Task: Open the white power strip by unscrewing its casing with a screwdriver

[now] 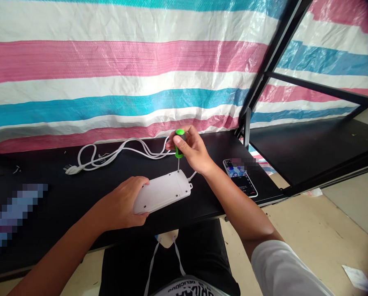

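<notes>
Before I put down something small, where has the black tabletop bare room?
Two patches of tabletop look bare: between the plug and left hand, and between the white casing and phone, though the right forearm crosses above. Crowded: around the screwdriver, with cable behind.

- A white power strip (pixel 162 192) is gripped by the left hand (pixel 125 201).
- A green-handled screwdriver (pixel 178 154) is held tip-down at one corner by the right hand (pixel 194 150).
</notes>
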### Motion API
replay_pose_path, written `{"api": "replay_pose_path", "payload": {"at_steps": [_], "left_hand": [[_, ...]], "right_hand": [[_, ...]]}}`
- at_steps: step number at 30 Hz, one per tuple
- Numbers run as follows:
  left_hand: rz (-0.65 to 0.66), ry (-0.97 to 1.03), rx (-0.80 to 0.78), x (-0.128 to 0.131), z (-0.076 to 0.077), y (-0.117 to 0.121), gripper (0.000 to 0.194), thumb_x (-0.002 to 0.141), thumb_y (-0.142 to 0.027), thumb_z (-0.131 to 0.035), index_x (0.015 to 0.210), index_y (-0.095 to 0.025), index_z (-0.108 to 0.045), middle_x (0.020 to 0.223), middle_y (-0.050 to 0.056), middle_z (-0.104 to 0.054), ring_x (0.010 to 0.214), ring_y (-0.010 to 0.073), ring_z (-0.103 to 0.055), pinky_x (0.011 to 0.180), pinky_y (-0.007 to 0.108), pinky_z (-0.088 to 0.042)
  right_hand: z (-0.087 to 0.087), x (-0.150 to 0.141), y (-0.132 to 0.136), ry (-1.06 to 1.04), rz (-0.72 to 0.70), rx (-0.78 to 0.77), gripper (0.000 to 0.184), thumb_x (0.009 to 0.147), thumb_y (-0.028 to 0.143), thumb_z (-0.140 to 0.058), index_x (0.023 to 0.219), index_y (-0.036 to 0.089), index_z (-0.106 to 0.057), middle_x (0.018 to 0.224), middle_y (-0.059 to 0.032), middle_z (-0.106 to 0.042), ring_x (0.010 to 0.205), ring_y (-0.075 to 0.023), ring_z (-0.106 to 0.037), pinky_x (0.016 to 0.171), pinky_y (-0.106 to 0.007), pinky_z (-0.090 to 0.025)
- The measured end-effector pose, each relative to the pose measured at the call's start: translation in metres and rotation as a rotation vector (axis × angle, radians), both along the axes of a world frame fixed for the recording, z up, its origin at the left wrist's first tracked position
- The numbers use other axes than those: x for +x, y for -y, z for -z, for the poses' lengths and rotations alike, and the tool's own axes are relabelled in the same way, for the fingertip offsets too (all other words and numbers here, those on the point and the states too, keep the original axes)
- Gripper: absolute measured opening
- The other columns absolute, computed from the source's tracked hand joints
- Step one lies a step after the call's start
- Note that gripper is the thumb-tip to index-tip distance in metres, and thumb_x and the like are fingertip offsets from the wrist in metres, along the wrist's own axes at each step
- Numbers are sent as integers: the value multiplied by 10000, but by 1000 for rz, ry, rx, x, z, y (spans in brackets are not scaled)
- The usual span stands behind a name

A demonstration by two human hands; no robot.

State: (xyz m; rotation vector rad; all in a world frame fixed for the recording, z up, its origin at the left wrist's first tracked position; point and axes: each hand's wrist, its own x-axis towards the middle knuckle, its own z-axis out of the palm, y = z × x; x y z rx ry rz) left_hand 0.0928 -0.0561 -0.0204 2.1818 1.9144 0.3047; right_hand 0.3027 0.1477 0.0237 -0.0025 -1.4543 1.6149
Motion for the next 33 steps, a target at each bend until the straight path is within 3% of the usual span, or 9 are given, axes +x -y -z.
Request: {"api": "replay_pose_path", "payload": {"at_steps": [3, 6, 10, 13, 17, 22, 25, 28, 33], "left_hand": [[-14, 0, -22, 1, -2, 1, 751, 778, -414, -722, 1434, -244, -397, 1463, 105, -509, 1348, 327, -540, 1117, 462, -477], [-16, 3, -25, 1, -3, 2, 740, 780, -412, -716, 1428, -243, -403, 1448, 103, -522, 1339, 327, -546, 1109, 458, -481], [-13, 7, 0, 1, -2, 1, 744, 771, -411, -716, 1425, -236, -407, 1438, 109, -528, 1327, 330, -553, 1109, 457, -481], [-12, 5, 8, 1, 0, -1, 743, 767, -408, -721, 1421, -234, -414, 1441, 109, -530, 1328, 329, -555, 1113, 453, -482], [5, 2, 20, 1, 0, 0, 730, 781, -398, -712, 1426, -232, -414, 1443, 107, -536, 1330, 325, -561, 1118, 447, -484], [-4, 4, 5, 2, -2, 1, 737, 776, -402, -723, 1421, -224, -413, 1456, 129, -527, 1348, 342, -549, 1131, 466, -476], [-2, 7, -17, 2, -3, 0, 742, 784, -414, -724, 1427, -224, -405, 1466, 138, -520, 1358, 352, -541, 1136, 478, -471], [-9, 9, -22, 2, -3, 0, 756, 782, -419, -726, 1437, -224, -402, 1476, 140, -515, 1368, 357, -535, 1137, 484, -471], [-10, 7, -22, 2, -3, 0, 751, 787, -411, -722, 1440, -210, -408, 1472, 134, -516, 1371, 350, -533, 1145, 479, -468]], "right_hand": [[2, -2, 1, -24, 61, 6, 516, 879, 424, -853, 984, 282, -368, 890, 67, -650, 651, -87, -652, 632, -270, -553], [2, -4, 1, -16, 107, -4, 549, 869, 475, -850, 1002, 295, -349, 831, 90, -597, 585, -70, -561, 542, -241, -481], [0, -4, 4, 9, 108, -13, 530, 841, 543, -856, 1009, 279, -429, 900, 46, -579, 708, -97, -604, 618, -267, -528], [-2, -3, 6, 35, 59, -46, 443, 915, 606, -754, 1034, 244, -528, 967, -7, -615, 827, -135, -648, 721, -308, -563], [0, -2, 6, 15, -11, -113, 480, 984, 701, -582, 1115, 244, -513, 920, -6, -628, 725, -125, -581, 630, -294, -485], [2, -6, 7, -15, 107, -54, 579, 822, 580, -862, 1014, 287, -401, 870, 55, -590, 638, -95, -539, 577, -266, -423], [-1, -5, 8, 36, 84, -54, 495, 888, 664, -746, 1023, 258, -498, 984, -7, -604, 756, -127, -604, 651, -304, -481], [-2, -4, 7, 38, 25, -100, 531, 934, 753, -613, 1109, 260, -518, 932, -3, -592, 703, -125, -545, 641, -314, -460], [4, -6, 6, -27, 94, -49, 539, 875, 631, -802, 1008, 292, -404, 823, 67, -566, 607, -97, -522, 571, -268, -415]]}}
